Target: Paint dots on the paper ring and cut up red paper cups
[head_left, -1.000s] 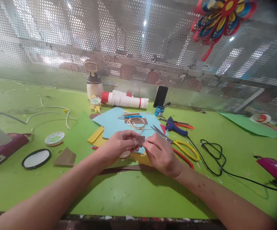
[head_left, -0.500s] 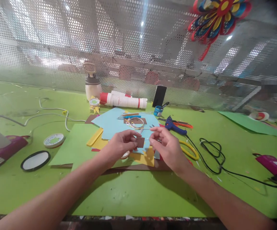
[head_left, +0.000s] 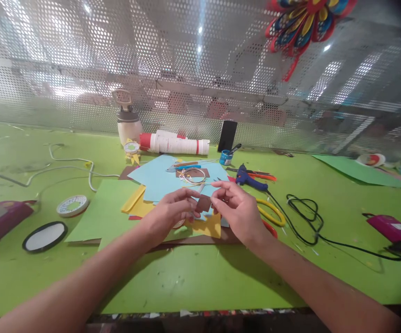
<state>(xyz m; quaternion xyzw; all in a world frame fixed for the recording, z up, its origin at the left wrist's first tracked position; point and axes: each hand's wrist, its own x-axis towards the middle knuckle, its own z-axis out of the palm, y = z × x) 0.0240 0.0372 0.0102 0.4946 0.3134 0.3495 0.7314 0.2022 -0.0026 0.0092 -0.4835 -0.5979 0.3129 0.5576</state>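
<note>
A small square of brown card [head_left: 204,203] is held up, slightly tilted, above the stacked paper sheets. My left hand [head_left: 172,212] has its curled fingertips at the square's left edge and seems to grip it there. From the other side, my right hand [head_left: 237,210] pinches the right edge between thumb and forefinger. Just beyond the hands, a round hoop [head_left: 194,175] and blue-handled tools [head_left: 185,167] lie on light blue paper [head_left: 155,178]. Under my hands are yellow paper [head_left: 209,226] and a white roll, mostly hidden by my left hand.
To the right are a blue glue gun [head_left: 251,179], yellow-handled scissors [head_left: 273,212] and a black cord [head_left: 304,236]. White tubes [head_left: 176,144], a phone [head_left: 227,135] and a blue jar [head_left: 226,158] stand behind. Tape rolls [head_left: 72,206] and green sheets [head_left: 99,208] lie left.
My right finger and thumb have come onto the brown square's right edge, and the square has tilted. My left fingers have shifted lower on it. The whole view has moved slightly.
</note>
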